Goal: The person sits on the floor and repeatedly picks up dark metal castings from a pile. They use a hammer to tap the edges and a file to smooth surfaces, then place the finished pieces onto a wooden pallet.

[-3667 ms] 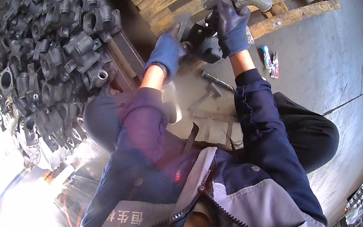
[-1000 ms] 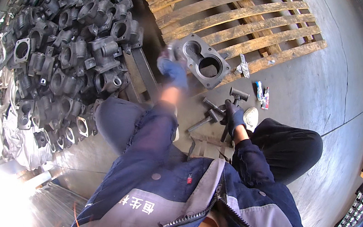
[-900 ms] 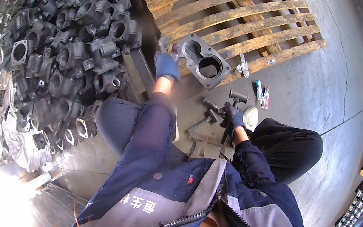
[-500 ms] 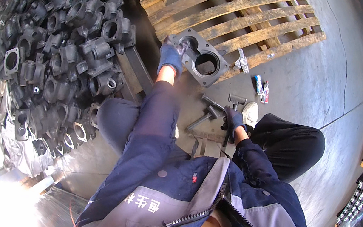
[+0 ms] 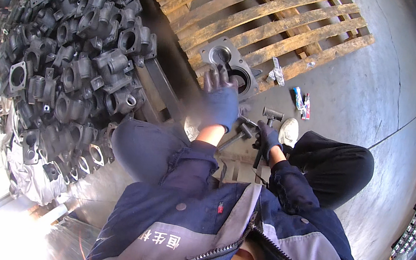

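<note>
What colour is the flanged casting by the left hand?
Dark grey; the head view shows the flanged casting best.

Dk gry casting (image 5: 236,60), blu/blk-gloved L hand (image 5: 220,99), gry hammer (image 5: 273,113), yel-brn pallet (image 5: 336,53), navy/gry jacket (image 5: 155,202)

Wears navy/grey zip jkt (image 5: 201,217) w/ frayed slvs (image 5: 192,167), dk trsrs (image 5: 335,169), blue-cuffed gloves (image 5: 221,106).

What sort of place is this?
Probably a metal-parts workshop or foundry floor: piled dark castings, a wooden pallet on concrete, and a hammer in the right hand.
</note>
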A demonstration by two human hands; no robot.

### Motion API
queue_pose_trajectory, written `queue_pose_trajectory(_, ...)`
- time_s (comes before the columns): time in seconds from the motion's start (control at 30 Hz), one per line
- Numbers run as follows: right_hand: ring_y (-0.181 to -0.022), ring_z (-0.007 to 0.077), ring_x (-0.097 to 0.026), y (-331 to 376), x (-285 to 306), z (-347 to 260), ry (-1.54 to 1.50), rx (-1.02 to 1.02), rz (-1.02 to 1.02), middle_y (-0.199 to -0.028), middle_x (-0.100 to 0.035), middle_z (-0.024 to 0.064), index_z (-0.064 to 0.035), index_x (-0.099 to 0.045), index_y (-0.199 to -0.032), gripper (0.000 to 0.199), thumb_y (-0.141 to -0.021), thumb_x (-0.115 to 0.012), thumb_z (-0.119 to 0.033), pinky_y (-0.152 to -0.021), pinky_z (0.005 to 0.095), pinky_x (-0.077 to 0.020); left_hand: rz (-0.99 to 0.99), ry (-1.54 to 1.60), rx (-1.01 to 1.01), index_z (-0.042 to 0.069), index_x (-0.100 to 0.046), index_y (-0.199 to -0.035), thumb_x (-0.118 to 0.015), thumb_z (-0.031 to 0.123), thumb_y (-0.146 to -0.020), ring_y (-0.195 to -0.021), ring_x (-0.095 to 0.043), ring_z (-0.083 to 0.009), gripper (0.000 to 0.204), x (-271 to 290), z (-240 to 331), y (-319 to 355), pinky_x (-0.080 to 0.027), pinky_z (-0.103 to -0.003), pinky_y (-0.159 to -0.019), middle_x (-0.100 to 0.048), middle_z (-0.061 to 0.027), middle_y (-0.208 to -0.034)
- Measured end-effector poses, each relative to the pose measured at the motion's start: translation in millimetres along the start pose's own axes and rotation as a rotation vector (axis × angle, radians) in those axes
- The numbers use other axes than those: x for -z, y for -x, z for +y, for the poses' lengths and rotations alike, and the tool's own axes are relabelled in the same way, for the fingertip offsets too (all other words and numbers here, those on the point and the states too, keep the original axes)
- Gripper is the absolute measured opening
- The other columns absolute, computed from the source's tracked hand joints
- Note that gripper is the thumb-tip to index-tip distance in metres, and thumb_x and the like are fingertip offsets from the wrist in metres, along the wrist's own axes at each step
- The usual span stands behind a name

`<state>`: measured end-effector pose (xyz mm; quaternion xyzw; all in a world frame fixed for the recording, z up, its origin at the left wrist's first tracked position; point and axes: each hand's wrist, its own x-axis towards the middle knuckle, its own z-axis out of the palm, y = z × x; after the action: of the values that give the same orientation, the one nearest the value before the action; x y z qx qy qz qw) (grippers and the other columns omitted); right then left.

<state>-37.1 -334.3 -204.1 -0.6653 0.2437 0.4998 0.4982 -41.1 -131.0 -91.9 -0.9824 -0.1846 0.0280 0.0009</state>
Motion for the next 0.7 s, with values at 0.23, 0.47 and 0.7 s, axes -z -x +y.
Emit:
queue_pose_trajectory(0.23,-0.044,0.0174,-0.042,8.0,-10.5,-15.4,-0.12,-0.13,0.084,-0.06,-0.043,0.001,-0.0108,-0.056,-0.086,0.028,-0.086,-0.058,-0.039,-0.048,0.0382,-0.0461,-0.001,0.165,-0.045,0.013,-0.064,-0.108,-0.065,0.029,-0.075,-0.13,-0.037,-0.0385,0.037,-44.5,14.5,4.2,-0.018,-0.052,-0.113,-0.059,-0.0182,-0.119)
queue_pose_trajectory(0.47,-0.043,0.0165,-0.039,4.4,-7.7,-15.9,-0.164,-0.114,0.062,-0.058,-0.041,0.0,-0.0105,-0.055,-0.082,0.029,-0.086,-0.058,-0.04,-0.047,0.0371,-0.0446,-0.258,0.433,0.089,0.011,-0.065,-0.107,-0.07,0.029,-0.072,-0.109,-0.057,-0.0355,0.04,4.6,-18.7,-37.3,-0.037,-0.042,-0.104,-0.065,-0.0184,-0.108)
queue_pose_trajectory(0.7,-0.047,0.0191,-0.045,-4.4,-2.1,-4.6,-0.099,-0.171,0.157,-0.062,-0.044,0.0045,-0.0075,-0.058,-0.088,0.03,-0.086,-0.06,-0.038,-0.05,0.0404,-0.0477,-0.256,0.322,-0.018,0.01,-0.066,-0.102,-0.069,0.021,-0.072,-0.097,-0.063,-0.034,0.032,12.1,-20.5,-64.3,-0.048,-0.041,-0.088,-0.065,-0.0187,-0.107)
